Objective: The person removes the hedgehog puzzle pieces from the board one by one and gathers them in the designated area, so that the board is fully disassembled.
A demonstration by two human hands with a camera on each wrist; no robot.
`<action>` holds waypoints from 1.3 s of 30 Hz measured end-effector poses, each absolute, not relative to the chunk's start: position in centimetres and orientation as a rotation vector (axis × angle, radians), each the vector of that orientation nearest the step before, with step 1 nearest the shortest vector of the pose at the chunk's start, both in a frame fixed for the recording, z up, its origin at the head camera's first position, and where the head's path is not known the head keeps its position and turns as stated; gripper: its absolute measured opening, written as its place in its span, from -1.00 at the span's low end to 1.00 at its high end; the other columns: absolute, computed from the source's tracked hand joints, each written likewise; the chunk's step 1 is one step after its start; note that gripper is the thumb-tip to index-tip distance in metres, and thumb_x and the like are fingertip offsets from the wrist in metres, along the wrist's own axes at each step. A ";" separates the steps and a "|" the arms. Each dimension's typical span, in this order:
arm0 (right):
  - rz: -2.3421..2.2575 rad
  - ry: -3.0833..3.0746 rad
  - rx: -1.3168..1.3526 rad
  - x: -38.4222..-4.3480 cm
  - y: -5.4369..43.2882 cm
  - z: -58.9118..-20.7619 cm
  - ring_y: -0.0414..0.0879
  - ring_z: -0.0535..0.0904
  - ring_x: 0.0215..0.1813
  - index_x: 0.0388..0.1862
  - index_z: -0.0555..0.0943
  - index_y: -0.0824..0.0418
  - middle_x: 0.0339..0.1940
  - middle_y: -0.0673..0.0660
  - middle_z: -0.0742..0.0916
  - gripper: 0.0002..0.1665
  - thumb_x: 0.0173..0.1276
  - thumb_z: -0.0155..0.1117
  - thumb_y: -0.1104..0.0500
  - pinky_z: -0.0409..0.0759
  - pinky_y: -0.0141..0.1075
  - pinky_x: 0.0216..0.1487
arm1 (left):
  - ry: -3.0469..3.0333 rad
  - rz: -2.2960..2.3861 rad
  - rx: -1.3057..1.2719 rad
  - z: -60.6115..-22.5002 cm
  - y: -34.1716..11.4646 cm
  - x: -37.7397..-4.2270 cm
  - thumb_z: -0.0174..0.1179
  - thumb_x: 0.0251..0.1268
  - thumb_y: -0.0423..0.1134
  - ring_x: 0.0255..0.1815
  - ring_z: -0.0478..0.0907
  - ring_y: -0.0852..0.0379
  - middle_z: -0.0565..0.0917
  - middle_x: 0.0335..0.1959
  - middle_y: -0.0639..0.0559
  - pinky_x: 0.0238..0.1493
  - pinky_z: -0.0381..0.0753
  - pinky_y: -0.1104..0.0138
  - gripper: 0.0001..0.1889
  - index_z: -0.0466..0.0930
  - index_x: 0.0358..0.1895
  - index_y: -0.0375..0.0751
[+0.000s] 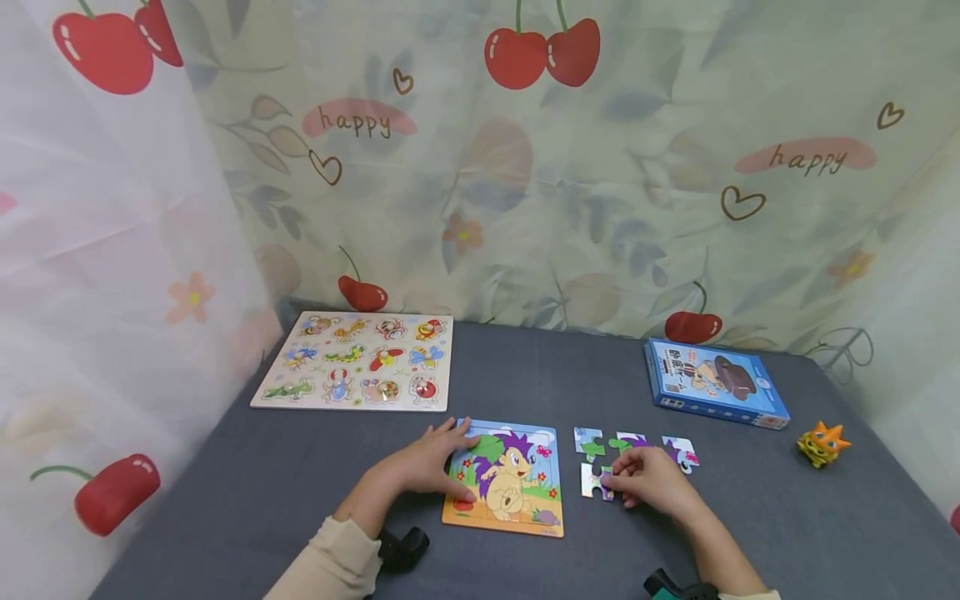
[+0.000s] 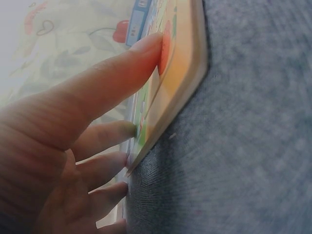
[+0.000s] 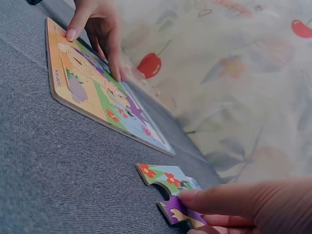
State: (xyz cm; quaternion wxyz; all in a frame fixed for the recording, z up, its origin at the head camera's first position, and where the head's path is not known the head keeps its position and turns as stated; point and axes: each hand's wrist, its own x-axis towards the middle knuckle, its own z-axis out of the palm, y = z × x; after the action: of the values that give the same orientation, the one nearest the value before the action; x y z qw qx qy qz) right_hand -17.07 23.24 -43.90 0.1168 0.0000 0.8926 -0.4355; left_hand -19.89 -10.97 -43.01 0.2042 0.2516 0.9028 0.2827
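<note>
A square hedgehog puzzle board [image 1: 521,479] lies on the dark cloth. My left hand [image 1: 431,462] rests over its left edge, the thumb on the lower left corner and the fingers spread toward the upper left. In the left wrist view the thumb [image 2: 112,73] presses on the board's face while the other fingertips meet its side. Right of the board, my right hand [image 1: 651,479] pinches a jigsaw piece [image 3: 170,200] with red flowers and purple on it. Loose jigsaw pieces lie beyond that hand: a blue and green one [image 1: 588,442], a partly hidden one [image 1: 630,438] and one with a pink butterfly [image 1: 681,452].
At the back left lies a wooden insect puzzle board [image 1: 356,362]. A blue box [image 1: 716,383] is at the back right, with a small orange and yellow toy [image 1: 822,443] nearer the right edge. A printed curtain [image 1: 480,217] hangs behind the table.
</note>
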 end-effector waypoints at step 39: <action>-1.095 2.714 -0.271 -18.1 22.9 -42.6 -0.19 0.43 -0.54 -0.20 0.62 0.32 -0.43 0.08 0.59 -0.55 0.00 0.49 0.07 0.45 -0.39 -0.57 | 2.592 0.548 0.926 -41.7 -9.9 -16.4 0.34 0.04 0.04 0.47 0.09 -0.13 0.23 0.42 -0.18 0.42 0.07 -0.03 -0.30 0.38 0.30 -0.05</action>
State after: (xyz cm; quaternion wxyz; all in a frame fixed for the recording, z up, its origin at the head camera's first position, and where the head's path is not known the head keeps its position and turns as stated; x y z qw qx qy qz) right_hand -18.13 22.86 -42.63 0.1010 -0.0919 0.9187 -0.3706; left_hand -16.37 -9.86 -41.70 0.1671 0.3253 0.9106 0.1924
